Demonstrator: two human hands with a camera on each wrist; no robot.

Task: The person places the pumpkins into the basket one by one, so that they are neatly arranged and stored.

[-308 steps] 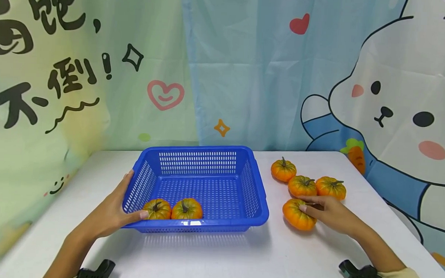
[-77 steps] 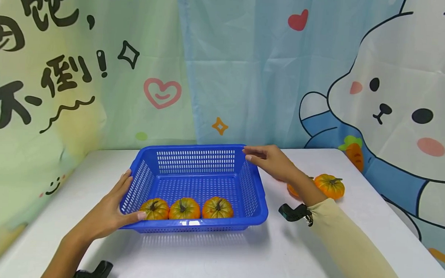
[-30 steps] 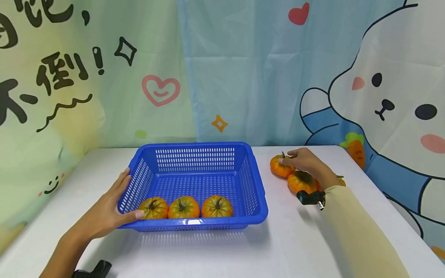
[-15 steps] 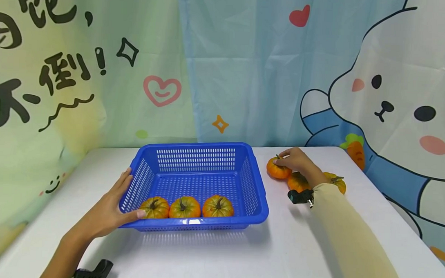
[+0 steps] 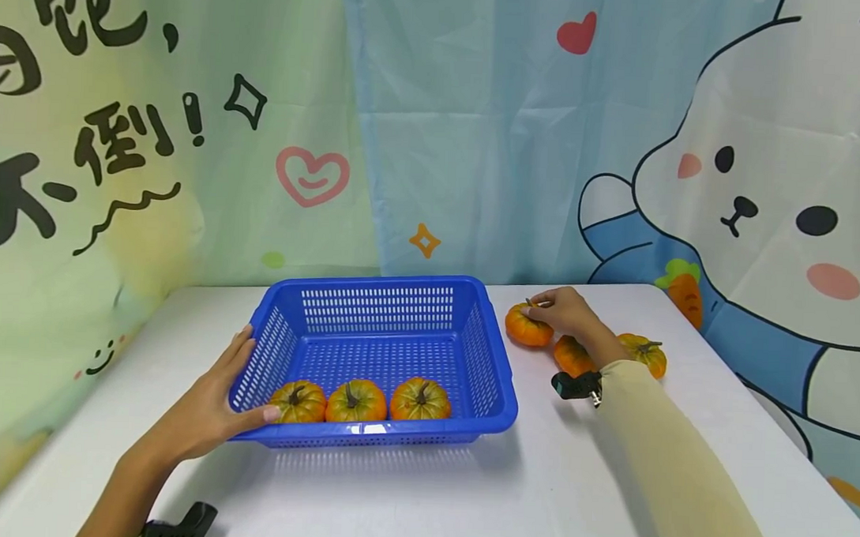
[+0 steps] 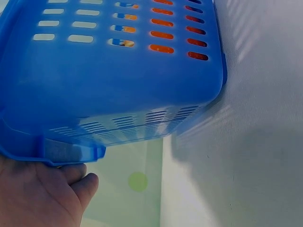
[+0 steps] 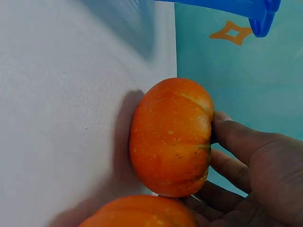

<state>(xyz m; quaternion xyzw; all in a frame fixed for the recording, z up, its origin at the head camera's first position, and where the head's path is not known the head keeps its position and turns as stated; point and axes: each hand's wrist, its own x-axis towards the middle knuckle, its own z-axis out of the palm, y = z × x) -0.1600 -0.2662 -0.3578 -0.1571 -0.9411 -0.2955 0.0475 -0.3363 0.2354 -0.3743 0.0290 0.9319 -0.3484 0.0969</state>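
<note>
A blue plastic basket [image 5: 492,425] with slotted walls stands on the white table. My left hand [image 5: 208,407] grips its left rim, thumb over the front corner; in the left wrist view the fingers [image 6: 85,189] curl under the rim. Three small orange pumpkins, such as the middle one [image 5: 357,401], line the basket's front wall. Right of the basket, my right hand [image 5: 567,313] holds an orange pumpkin [image 5: 523,329] by its stem side. In the right wrist view, thumb and fingers grasp the top of this pumpkin [image 7: 170,137], its shadow close beside it.
Two more pumpkins are on the table at the right: one [image 5: 572,356] partly behind my right wrist, another [image 5: 643,353] beyond the forearm. A printed curtain [image 5: 435,134] hangs right behind the table's back edge.
A third pumpkin has gone into the basket since the oldest frame. My right hand then reached the rear pumpkin, took hold of it and shifted it slightly left towards the basket. The left hand stays put.
</note>
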